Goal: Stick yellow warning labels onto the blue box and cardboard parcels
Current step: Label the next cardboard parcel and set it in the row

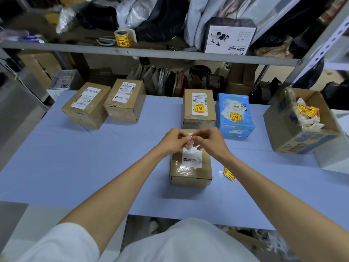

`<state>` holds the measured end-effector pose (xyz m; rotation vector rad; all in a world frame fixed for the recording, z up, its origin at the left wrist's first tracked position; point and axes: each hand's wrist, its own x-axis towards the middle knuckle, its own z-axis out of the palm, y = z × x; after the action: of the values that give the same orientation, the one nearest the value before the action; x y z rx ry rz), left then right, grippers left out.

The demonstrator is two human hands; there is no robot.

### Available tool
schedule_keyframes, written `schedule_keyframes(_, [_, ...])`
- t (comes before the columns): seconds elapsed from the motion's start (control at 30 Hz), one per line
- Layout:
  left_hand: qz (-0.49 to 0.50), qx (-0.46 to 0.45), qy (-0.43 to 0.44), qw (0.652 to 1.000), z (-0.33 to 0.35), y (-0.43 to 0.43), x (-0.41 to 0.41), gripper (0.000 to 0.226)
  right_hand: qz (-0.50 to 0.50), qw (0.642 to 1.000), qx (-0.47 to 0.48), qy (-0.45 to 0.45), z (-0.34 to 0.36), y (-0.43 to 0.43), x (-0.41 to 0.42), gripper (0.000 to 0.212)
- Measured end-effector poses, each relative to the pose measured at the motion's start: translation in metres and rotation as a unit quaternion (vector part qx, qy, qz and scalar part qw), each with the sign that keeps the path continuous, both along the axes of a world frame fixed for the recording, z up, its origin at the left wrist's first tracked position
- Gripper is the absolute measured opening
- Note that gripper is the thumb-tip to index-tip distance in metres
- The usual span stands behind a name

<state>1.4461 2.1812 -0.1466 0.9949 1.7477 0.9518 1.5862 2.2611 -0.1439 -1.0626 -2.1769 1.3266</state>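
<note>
Under cluttered metal shelving, a pale blue tabletop bears parcels.

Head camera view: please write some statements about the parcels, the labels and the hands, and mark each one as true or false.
1. The blue box already bears a yellow sticker. True.
2. The far-left parcel bears a yellow warning label. False: only white shipping labels show on it.
3. The left hand and the right hand both pinch a small label above the near parcel. True.
4. The label roll lies on the table beside the near parcel. False: it stands on the shelf above.
</note>
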Motion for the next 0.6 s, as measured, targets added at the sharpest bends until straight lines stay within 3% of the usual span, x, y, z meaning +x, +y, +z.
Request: schedule_keyframes(0.6, [-0.003, 0.025, 0.014, 1.0, 0.0, -0.0011, 0.0004, 0.01, 0.034, 0.999, -0.017, -0.002, 0.0022, 0.0069, 0.0034, 0.012])
